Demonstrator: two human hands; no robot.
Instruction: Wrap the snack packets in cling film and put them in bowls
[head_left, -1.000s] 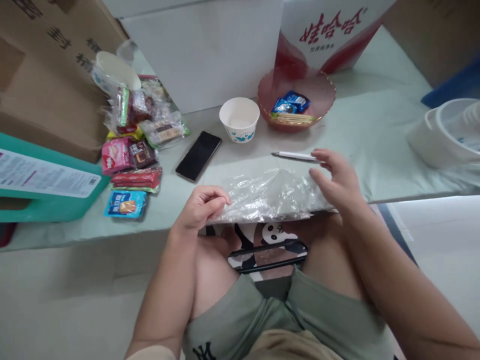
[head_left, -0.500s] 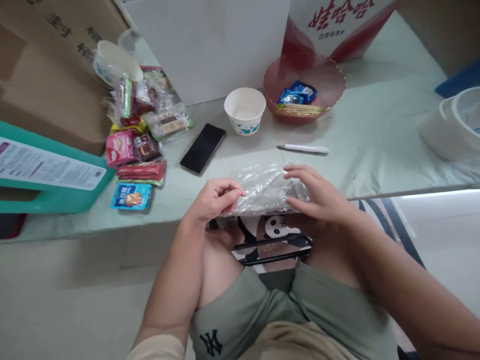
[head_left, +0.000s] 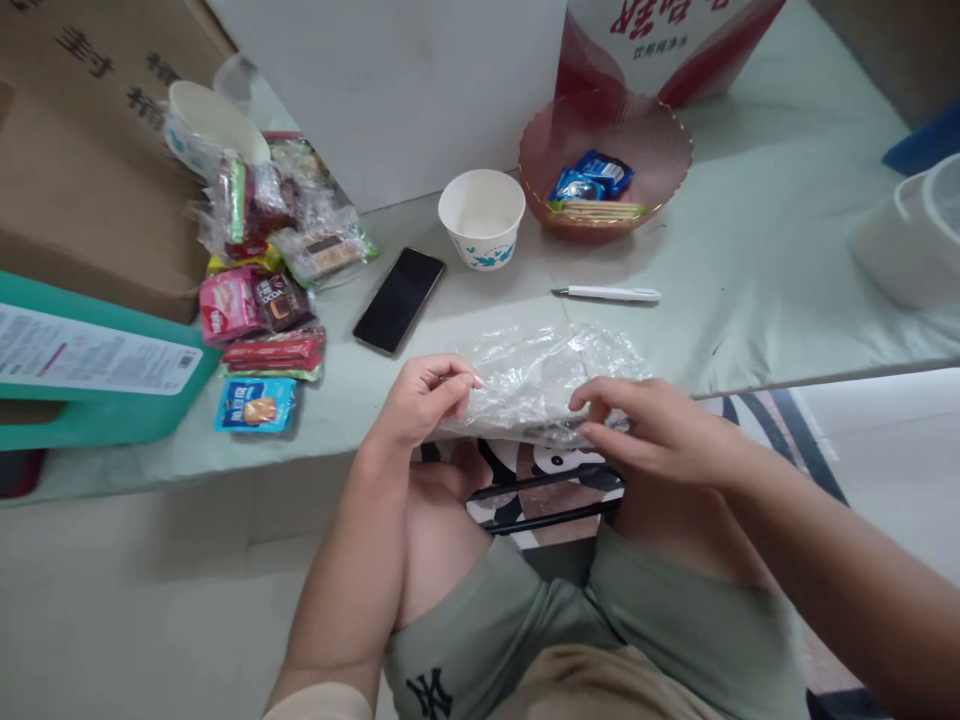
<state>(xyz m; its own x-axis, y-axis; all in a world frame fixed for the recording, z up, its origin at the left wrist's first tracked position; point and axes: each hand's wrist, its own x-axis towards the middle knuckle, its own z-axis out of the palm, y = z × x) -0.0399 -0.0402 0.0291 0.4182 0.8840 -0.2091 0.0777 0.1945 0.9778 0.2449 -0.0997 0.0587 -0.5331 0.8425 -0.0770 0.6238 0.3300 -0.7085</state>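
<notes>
A crumpled clear plastic bag [head_left: 525, 385] lies along the table's front edge, part of it overhanging. My left hand [head_left: 424, 400] is closed at the bag's left end, thumb and forefinger pinching the film. At the bag's right side, my right hand [head_left: 649, 425] has its fingers curled around the front edge of the film; the exact contact is partly hidden. Beyond the bag lies a white pen [head_left: 607, 294]. A white paper bowl [head_left: 481, 220] with blue leaf prints stands upright behind it, and a black smartphone [head_left: 399, 300] lies to its left.
A reddish scalloped bowl [head_left: 652, 190] holds blue packets and thin sticks. Packaged snacks [head_left: 277, 270] are piled at the left, near a green container [head_left: 150, 400] and a cardboard box [head_left: 90, 180]. White tubs [head_left: 900, 245] stand at the right. Boxes line the back.
My right hand has come down slightly, and its spread fingers have curled in at the film. The bag looks more spread out to the right. My left hand keeps its pinch.
</notes>
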